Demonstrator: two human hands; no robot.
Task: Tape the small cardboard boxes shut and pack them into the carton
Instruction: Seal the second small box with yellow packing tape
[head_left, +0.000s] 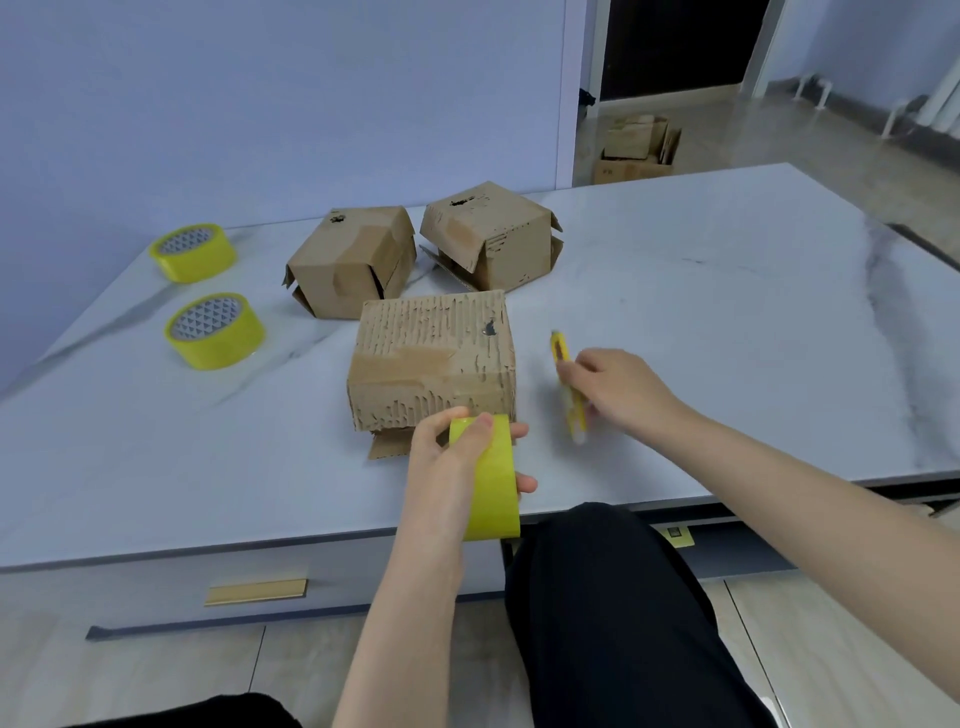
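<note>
Finding: the left grip (441, 462) holds a yellow tape roll (491, 483), fingers and thumb wrapped round its band. The roll stands on edge, its top against the lower near face of the nearest box (434, 358). That box sits directly beyond this grip, with a loose flap jutting from its base just left of the roll. No drawn-out strip of tape can be made out.

The right grip (618, 387) is curled over a yellow knife (561, 356) on the tabletop (727, 312). Blur prevents telling whether the knife is lifted. Its long axis runs away from the person, far end beyond the grip, near end poking out below it. The box lies just left of this grip, apart from it.

Two more boxes (353, 260) (488, 234), flaps visibly loose, stand well beyond both grips. Two spare rolls (195, 252) (215, 330) lie far left of the left grip.

Judgement: taping of the nearest box is at its start. The left grip is the nearer to the seam; the knife must travel leftward to cut.

Cartons (634, 150) stand on the floor beyond; which one serves for packing is undetermined.
</note>
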